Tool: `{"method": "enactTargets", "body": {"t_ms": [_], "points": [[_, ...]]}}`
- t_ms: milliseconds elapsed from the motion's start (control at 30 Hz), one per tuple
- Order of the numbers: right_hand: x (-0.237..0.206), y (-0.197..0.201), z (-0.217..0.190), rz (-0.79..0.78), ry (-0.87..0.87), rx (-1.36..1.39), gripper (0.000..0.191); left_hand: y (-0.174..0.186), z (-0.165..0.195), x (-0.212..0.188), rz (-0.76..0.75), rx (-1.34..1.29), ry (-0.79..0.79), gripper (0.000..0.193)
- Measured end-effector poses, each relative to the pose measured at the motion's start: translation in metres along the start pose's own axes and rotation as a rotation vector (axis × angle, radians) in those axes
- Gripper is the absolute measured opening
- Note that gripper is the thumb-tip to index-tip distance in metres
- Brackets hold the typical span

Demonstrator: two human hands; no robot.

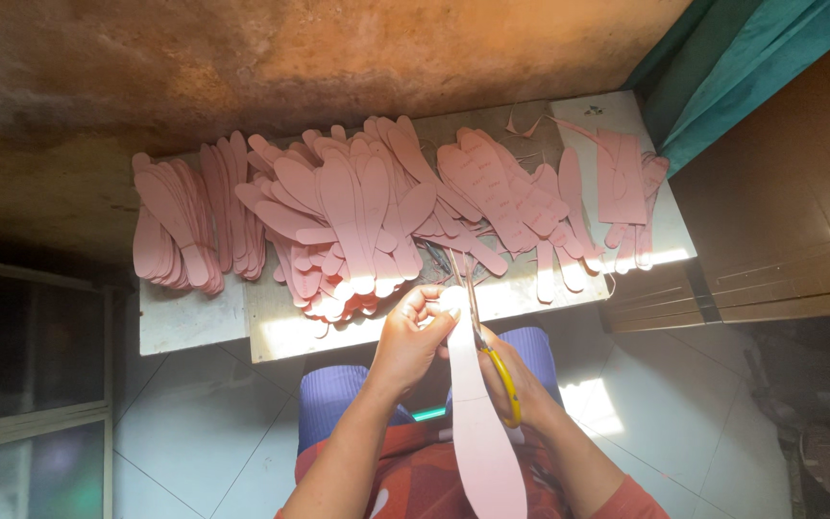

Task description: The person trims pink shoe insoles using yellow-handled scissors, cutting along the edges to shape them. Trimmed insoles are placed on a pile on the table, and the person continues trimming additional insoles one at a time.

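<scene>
Far left of the hands: stack of pink sole-shaped cutouts [184,226] on the low table [189,322]. Ahead of the left hand: larger fanned heap of cutouts [348,216]. Left hand [410,336] pinches the top of a long pink cutout [477,423]. Right hand [516,384] grips yellow-handled scissors [492,356], blades at the cutout's edge. Beyond the right hand: more pink pieces [617,192].

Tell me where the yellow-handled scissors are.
The scissors are in the right hand, low in the centre of the head view, cutting the pink sole-shaped piece that the left hand holds.
</scene>
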State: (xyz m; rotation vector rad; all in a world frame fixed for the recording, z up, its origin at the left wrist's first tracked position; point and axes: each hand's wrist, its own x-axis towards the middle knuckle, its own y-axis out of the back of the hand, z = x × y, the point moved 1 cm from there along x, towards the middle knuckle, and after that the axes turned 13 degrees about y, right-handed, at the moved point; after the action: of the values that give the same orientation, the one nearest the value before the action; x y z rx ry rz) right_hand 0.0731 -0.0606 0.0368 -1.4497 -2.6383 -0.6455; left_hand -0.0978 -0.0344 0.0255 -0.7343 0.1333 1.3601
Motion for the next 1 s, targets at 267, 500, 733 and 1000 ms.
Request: {"method": "enactTargets", "body": {"t_ms": [267,500,733,1000], "points": [[-0.005,-0.003,0.004,0.069,-0.173,0.077,0.052,0.0,0.0,0.001,-0.019,0.006,0.04,0.024],[-0.012,-0.001,0.012,0.063,-0.414,0.272,0.043,0.001,0.007,0.003,-0.005,0.025,0.06,0.021],[-0.017,-0.008,0.028,0.148,-0.258,0.34,0.053,-0.004,0.015,0.004,-0.037,0.064,-0.005,0.018],[-0.011,-0.006,0.031,0.162,-0.1,0.189,0.075,-0.008,0.019,0.005,-0.01,0.164,-0.059,0.016]]}}
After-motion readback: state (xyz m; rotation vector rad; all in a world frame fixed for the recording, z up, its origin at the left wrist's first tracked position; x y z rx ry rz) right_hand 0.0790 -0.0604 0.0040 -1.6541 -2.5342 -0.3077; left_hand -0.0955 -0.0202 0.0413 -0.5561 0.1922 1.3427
